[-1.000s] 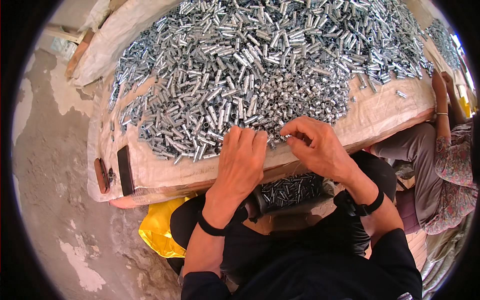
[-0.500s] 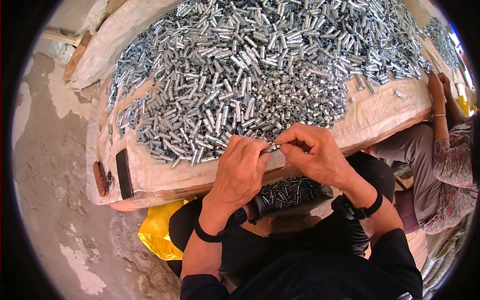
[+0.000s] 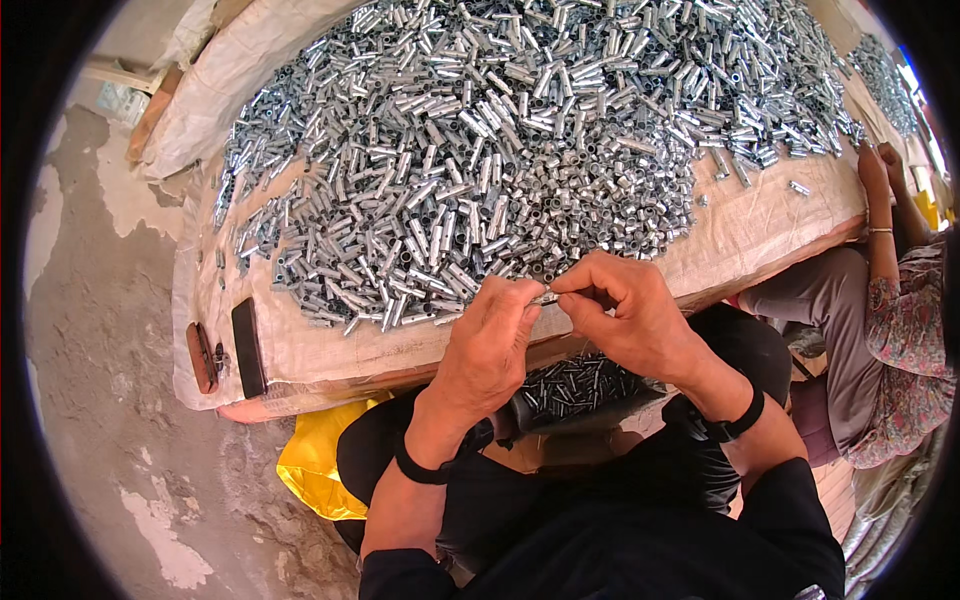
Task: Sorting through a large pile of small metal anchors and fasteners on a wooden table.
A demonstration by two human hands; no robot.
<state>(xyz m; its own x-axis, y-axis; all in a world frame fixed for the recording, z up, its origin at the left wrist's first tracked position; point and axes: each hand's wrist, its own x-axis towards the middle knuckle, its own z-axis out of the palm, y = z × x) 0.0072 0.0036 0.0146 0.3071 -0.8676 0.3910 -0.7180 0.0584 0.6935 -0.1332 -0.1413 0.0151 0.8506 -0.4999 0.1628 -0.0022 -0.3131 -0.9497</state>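
A big heap of small silvery metal tubes covers a white woven sheet on a low table. My left hand and my right hand meet just above the table's near edge. Together they pinch one small metal tube between their fingertips. Under my hands, on my lap, sits a dark tray filled with several more tubes. Each wrist carries a black band.
A dark phone and a brown clasp-like object lie at the sheet's left corner. A yellow bag rests by my left knee on the cracked concrete floor. Another person in patterned clothes sits at the right.
Both hands have drawn back from the heap's edge toward me, coming together and holding one tube between the fingertips.
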